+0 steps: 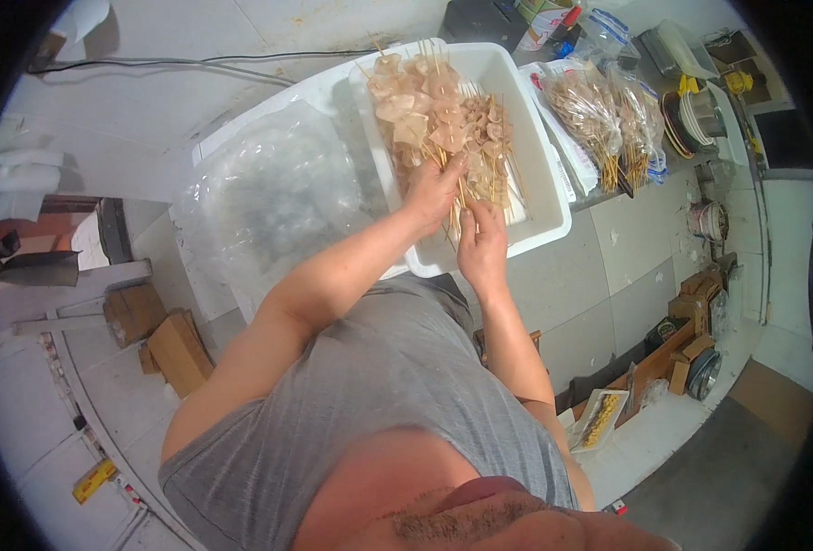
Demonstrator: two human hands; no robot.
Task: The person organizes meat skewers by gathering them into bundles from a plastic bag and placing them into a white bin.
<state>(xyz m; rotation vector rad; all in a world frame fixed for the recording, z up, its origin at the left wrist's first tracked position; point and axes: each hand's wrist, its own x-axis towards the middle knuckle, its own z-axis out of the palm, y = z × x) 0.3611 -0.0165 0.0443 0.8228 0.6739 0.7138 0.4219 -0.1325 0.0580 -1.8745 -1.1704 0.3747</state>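
Observation:
A white plastic tub [548, 200] stands before me, holding many wooden skewers threaded with pale raw meat [448, 113]. My left hand [437, 189] reaches into the tub and grips the bare sticks of some skewers just below the meat. Close beside it, lower and to the right, my right hand [484, 237] pinches the lower ends of wooden skewers [462, 193] between thumb and fingers. More meat skewers lie beneath and to the right of the hands, partly hidden by them.
A large clear plastic bag [275, 186] lies left of the tub. To the right are plastic bags of skewers [585, 103], stacked plates [689, 120] and a lidded clear container [678, 48]. A cable [241, 65] runs behind. Cardboard boxes [179, 351] stand lower left.

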